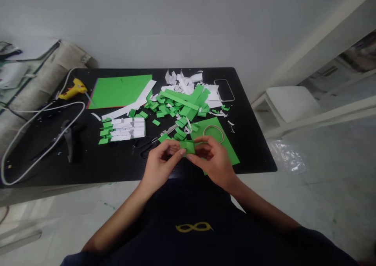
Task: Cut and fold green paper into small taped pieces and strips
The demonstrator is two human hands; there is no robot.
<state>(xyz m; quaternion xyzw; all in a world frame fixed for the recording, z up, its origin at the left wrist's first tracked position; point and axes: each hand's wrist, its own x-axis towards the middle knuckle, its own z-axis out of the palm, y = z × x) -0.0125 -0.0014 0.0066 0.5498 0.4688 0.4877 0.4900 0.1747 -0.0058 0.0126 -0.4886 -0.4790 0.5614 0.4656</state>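
Note:
Both my hands meet over the near edge of a black table (88, 164). Between them is a small green paper piece (187, 146). My left hand (160, 165) pinches its left side with thumb and fingers. My right hand (212, 159) is curled around its right side. Just beyond my fingers lie black-handled scissors (147, 145), a green sheet (223, 140) with a roll of tape (213, 133) on it, and a pile of cut green strips (179, 105).
A row of green-and-white folded pieces (123, 129) lies left of centre. A large green sheet (122, 90), a yellow glue gun (72, 89), a white cable (35, 140), black pliers (66, 138), white scraps (183, 82) and a phone (224, 89) sit farther back. A white chair (290, 103) stands to the right.

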